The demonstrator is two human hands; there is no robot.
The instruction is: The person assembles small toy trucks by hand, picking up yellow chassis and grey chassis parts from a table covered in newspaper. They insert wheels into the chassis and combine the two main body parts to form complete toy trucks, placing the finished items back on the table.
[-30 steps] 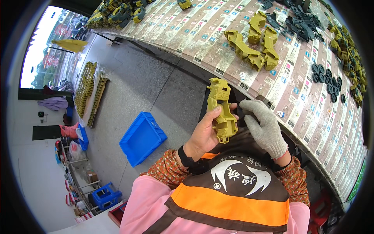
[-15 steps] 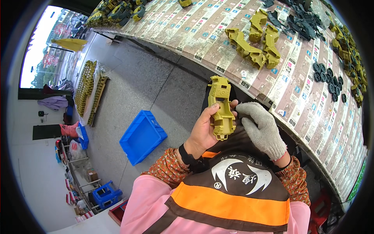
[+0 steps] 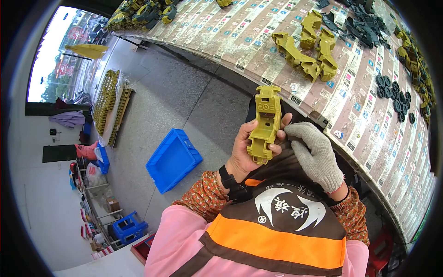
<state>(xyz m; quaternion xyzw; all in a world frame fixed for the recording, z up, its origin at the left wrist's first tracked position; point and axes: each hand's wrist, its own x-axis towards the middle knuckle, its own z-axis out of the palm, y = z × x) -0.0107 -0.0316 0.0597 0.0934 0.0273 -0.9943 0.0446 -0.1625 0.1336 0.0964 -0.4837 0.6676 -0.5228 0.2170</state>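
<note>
My bare left hand (image 3: 241,152) is closed around a yellow-green plastic toy car body (image 3: 266,134), with the thumb on its near side and the fingers curling round from beneath. The body is held lengthwise above my lap, its hollow cabin opening facing up. Beside it, my right hand (image 3: 318,159) wears a grey knitted glove. Its thumb and fingers are bent together in a pinch, close to the left fingertips at the body's right side. Whatever it may hold is too small and dark to make out.
On the patterned table (image 3: 277,99) lie several yellow-green car bodies (image 3: 297,57), black wheels (image 3: 396,99) and dark grey parts (image 3: 362,30). A blue crate (image 3: 173,161) stands on the floor to the left. A blue stool (image 3: 129,229) sits by the shelf.
The car body has turned slightly in my left hand, and more left fingers show along its right edge. My gloved right hand stays close beside it. The whole view has shifted a little.
</note>
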